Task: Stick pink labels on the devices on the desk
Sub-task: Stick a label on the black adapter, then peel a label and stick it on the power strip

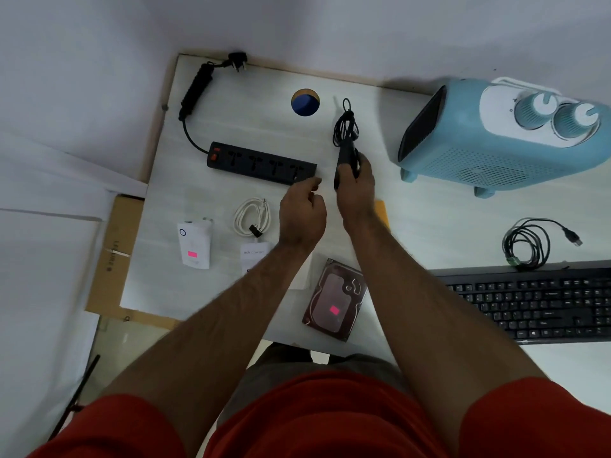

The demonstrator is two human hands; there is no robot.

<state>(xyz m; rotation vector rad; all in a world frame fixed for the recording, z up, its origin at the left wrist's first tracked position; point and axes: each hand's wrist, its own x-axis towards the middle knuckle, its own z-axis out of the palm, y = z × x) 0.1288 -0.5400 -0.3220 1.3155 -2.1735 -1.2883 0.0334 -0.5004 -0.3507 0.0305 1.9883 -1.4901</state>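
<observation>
On the white desk (429, 226), listed from left to right:

White plug adapter (195, 244), near left; flat on the desk, one pink label (192, 254) stuck on its near half.

Black power strip (261, 163), far left of centre; red switch at its left end, bundled cord running far to a black plug (237, 59) at the desk's far edge.

Coiled white cable (252, 217), near side of the strip, lying apart from it.

White charger box (254, 256), just near the white cable, partly hidden under the left forearm.

Left hand (302, 214), centre; fingers curled in, thumb and fingertips pinched together just beside the strip's right end. Whether it carries a label cannot be told.

Round cable hole (305, 102), far centre of the desk.

Right hand (355, 190), just right of the left; closed around a slim black device (345, 160), raised off the desk, its bundled black cord (345, 125) standing out past the fingers on the far side.

Hard drive (335, 300), near centre, between the forearms; second pink label (334, 310) on its top face.

Blue fan heater (496, 140), far right; two dials on top.

Coiled black USB cable (529, 242), right, just beyond the keyboard.

Black keyboard (535, 302), near right, cut off by the frame edge.
</observation>
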